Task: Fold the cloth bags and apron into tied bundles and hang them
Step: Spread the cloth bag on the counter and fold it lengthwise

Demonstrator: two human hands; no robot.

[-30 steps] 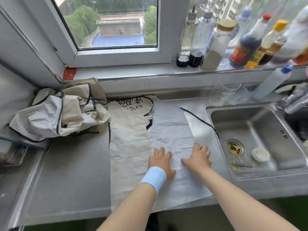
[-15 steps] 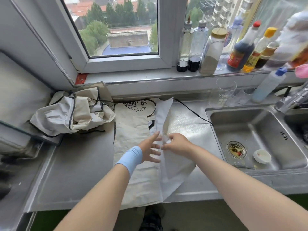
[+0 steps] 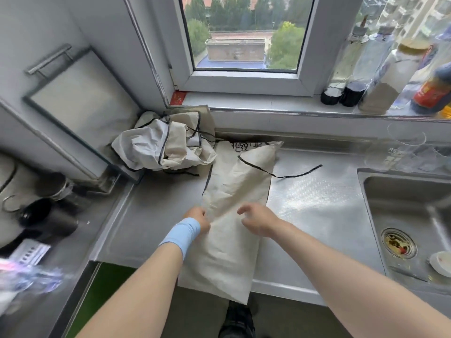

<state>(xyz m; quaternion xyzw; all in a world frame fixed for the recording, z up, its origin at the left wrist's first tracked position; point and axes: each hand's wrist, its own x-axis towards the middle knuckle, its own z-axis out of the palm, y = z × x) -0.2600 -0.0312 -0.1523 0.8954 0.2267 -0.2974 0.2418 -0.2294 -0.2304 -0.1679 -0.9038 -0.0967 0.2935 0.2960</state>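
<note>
The folded apron point(image 3: 234, 191) is lying on the counter point(image 3: 317, 203) just left of the sink point(image 3: 402, 203). The left hand point(image 3: 197, 219) is gripping the apron's far-from-sink edge with curled fingers. The right hand point(image 3: 258, 222) is hovering over it, fingers loosely bent, holding nothing. Crumpled cloth bags point(image 3: 161, 147) are lying farther left.

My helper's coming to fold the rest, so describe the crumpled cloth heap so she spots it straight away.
Start at the window; under its left corner, at the back of the steel counter, sits the crumpled cloth heap. Unlike the long cloth lying folded flat beside it, it is bunched up, with dark trim running through it.
</note>
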